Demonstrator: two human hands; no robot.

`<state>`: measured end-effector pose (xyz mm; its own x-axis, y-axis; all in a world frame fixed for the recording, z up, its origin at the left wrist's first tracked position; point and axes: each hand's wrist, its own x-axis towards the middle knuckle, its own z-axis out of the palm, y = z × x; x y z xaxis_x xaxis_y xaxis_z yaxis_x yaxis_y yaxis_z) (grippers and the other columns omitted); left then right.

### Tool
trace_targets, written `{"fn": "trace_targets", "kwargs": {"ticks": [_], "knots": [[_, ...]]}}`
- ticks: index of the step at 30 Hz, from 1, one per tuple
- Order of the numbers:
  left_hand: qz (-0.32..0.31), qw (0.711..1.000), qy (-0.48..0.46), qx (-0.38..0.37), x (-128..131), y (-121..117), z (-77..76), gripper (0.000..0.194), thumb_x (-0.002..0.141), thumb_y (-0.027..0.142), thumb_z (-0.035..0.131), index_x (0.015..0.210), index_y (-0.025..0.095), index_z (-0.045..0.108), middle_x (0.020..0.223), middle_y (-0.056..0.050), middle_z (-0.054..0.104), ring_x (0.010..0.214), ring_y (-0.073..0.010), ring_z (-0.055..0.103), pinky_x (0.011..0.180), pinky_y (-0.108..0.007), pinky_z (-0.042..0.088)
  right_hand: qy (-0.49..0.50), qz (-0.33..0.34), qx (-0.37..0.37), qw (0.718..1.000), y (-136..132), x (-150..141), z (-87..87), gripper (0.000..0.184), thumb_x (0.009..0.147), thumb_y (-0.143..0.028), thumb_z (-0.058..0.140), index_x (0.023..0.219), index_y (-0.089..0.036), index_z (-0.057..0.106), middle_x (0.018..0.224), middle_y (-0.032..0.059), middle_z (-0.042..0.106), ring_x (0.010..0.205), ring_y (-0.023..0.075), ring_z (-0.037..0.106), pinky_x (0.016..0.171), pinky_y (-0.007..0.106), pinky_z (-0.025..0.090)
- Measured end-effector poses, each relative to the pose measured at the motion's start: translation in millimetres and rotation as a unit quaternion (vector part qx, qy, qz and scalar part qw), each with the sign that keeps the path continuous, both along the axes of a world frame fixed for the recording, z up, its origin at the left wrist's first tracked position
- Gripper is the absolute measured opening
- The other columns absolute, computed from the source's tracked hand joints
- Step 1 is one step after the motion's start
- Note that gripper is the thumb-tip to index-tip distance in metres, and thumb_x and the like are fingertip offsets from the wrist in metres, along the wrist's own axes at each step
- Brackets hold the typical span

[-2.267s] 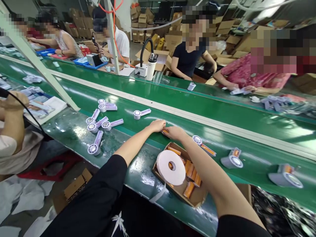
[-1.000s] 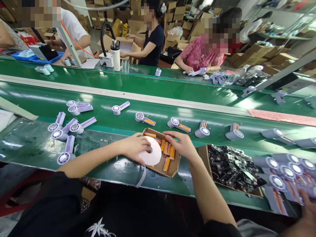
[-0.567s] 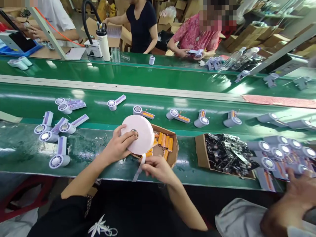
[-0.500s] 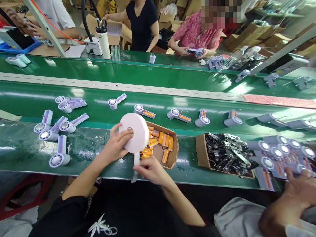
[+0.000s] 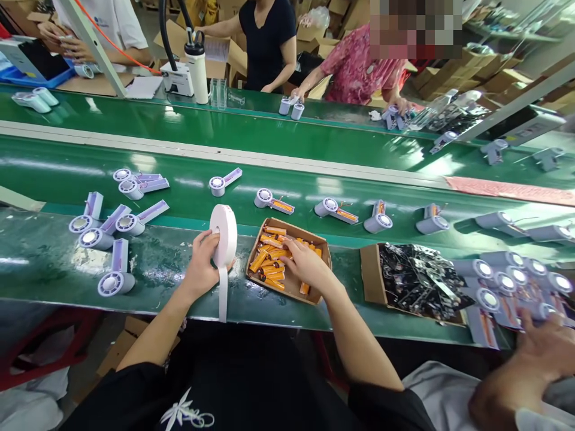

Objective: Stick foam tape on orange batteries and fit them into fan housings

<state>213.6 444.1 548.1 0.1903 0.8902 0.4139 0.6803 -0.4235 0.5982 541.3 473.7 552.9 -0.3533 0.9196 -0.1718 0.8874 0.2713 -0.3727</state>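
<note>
A large roll of white tape is upright in my left hand, whose fingers grip it at its core. A loose strip of tape hangs from its underside toward the table edge. My right hand is over the cardboard box, its fingers apart and reaching down among the batteries. Several orange batteries lie jumbled in that box; those beneath my palm are hidden.
Pale purple fan bodies stand at the left, with more along the green conveyor belt. Right of the batteries is a box of black parts. A co-worker's hand touches fan bodies at far right. Other people work across the belt.
My right hand has let go of the tape strip and moved right into the battery box. The roll has turned edge-on and shifted left in my left hand.
</note>
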Motion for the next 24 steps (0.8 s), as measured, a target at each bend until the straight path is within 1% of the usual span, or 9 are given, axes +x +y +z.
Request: {"fn": "trace_targets", "kwargs": {"ticks": [4, 8, 11, 14, 16, 19, 21, 22, 24], "knots": [[-0.016, 1.000, 0.027, -0.002, 3, -2, 1.7, 0.053, 0.087, 0.027, 0.081, 0.134, 0.026, 0.057, 0.134, -0.011, 0.069, 0.146, -0.0347, 0.049, 0.119, -0.058, 0.048, 0.012, -0.011, 0.005, 1.000, -9, 2, -2.8, 0.048, 0.105, -0.029, 0.059, 0.150, -0.013, 0.057, 0.146, 0.0208, 0.063, 0.135, 0.0338, 0.063, 0.115, 0.049, 0.052], [-0.045, 0.997, 0.052, 0.019, 6, -4, 4.0, 0.065, 0.080, 0.023, 0.085, 0.138, 0.027, 0.055, 0.135, -0.011, 0.069, 0.145, -0.0366, 0.049, 0.121, -0.062, 0.046, 0.006, 0.013, 0.028, 1.000, -7, 5, -1.9, 0.035, 0.105, -0.024, 0.056, 0.136, -0.016, 0.071, 0.140, 0.0180, 0.069, 0.132, 0.0335, 0.065, 0.117, 0.049, 0.049], [-0.068, 0.994, 0.087, 0.023, 11, -3, 8.3, 0.071, 0.078, 0.019, 0.083, 0.143, 0.026, 0.055, 0.139, -0.012, 0.067, 0.148, -0.0405, 0.045, 0.123, -0.066, 0.043, 0.004, 0.014, 0.007, 1.000, -1, 6, 2.7, 0.033, 0.103, -0.021, 0.058, 0.130, -0.018, 0.077, 0.134, 0.0149, 0.075, 0.128, 0.0331, 0.068, 0.117, 0.049, 0.050], [-0.088, 0.987, 0.127, 0.037, 16, -3, 13.2, 0.069, 0.078, 0.013, 0.074, 0.144, 0.025, 0.058, 0.141, -0.012, 0.067, 0.148, -0.0424, 0.043, 0.123, -0.067, 0.041, 0.084, -0.033, -0.009, 0.996, -5, 12, 15.2, 0.027, 0.101, -0.025, 0.066, 0.122, -0.024, 0.082, 0.125, 0.0088, 0.081, 0.116, 0.0319, 0.076, 0.108, 0.046, 0.058], [-0.082, 0.984, 0.147, 0.061, 18, -5, 16.4, 0.061, 0.080, 0.010, 0.069, 0.139, 0.025, 0.064, 0.135, -0.011, 0.071, 0.144, -0.0415, 0.046, 0.121, -0.066, 0.043, 0.203, -0.110, 0.034, 0.972, -17, 16, 26.9, 0.023, 0.099, -0.033, 0.071, 0.117, -0.028, 0.085, 0.116, 0.0048, 0.084, 0.104, 0.0303, 0.080, 0.095, 0.043, 0.065], [-0.055, 0.979, 0.172, 0.094, 23, -11, 22.1, 0.051, 0.084, 0.009, 0.068, 0.132, 0.025, 0.070, 0.129, -0.009, 0.074, 0.141, -0.0409, 0.046, 0.111, -0.059, 0.052, 0.363, -0.256, 0.176, 0.879, -40, 8, 42.3, 0.030, 0.094, -0.045, 0.078, 0.116, -0.025, 0.085, 0.103, 0.0040, 0.085, 0.088, 0.0287, 0.082, 0.080, 0.040, 0.068], [-0.050, 0.974, 0.191, 0.111, 27, -15, 26.7, 0.051, 0.087, 0.010, 0.068, 0.134, 0.026, 0.070, 0.129, -0.008, 0.075, 0.143, -0.0409, 0.044, 0.109, -0.056, 0.054, 0.410, -0.311, 0.237, 0.824, -51, -7, 46.2, 0.035, 0.090, -0.048, 0.083, 0.115, -0.024, 0.086, 0.102, 0.0047, 0.085, 0.086, 0.0291, 0.082, 0.082, 0.042, 0.069], [-0.051, 0.972, 0.199, 0.116, 29, -16, 28.9, 0.051, 0.088, 0.010, 0.068, 0.136, 0.027, 0.070, 0.130, -0.008, 0.075, 0.143, -0.0407, 0.044, 0.111, -0.056, 0.053, 0.426, -0.316, 0.235, 0.815, -55, -17, 45.4, 0.036, 0.088, -0.049, 0.084, 0.113, -0.024, 0.086, 0.103, 0.0050, 0.085, 0.087, 0.0296, 0.082, 0.085, 0.043, 0.070], [-0.053, 0.969, 0.209, 0.119, 31, -17, 32.6, 0.052, 0.091, 0.009, 0.068, 0.139, 0.029, 0.069, 0.132, -0.006, 0.075, 0.144, -0.0402, 0.043, 0.114, -0.057, 0.050, 0.457, -0.298, 0.172, 0.820, -58, -35, 39.2, 0.038, 0.084, -0.052, 0.087, 0.111, -0.025, 0.087, 0.105, 0.0058, 0.085, 0.092, 0.0310, 0.083, 0.089, 0.045, 0.071]]}}
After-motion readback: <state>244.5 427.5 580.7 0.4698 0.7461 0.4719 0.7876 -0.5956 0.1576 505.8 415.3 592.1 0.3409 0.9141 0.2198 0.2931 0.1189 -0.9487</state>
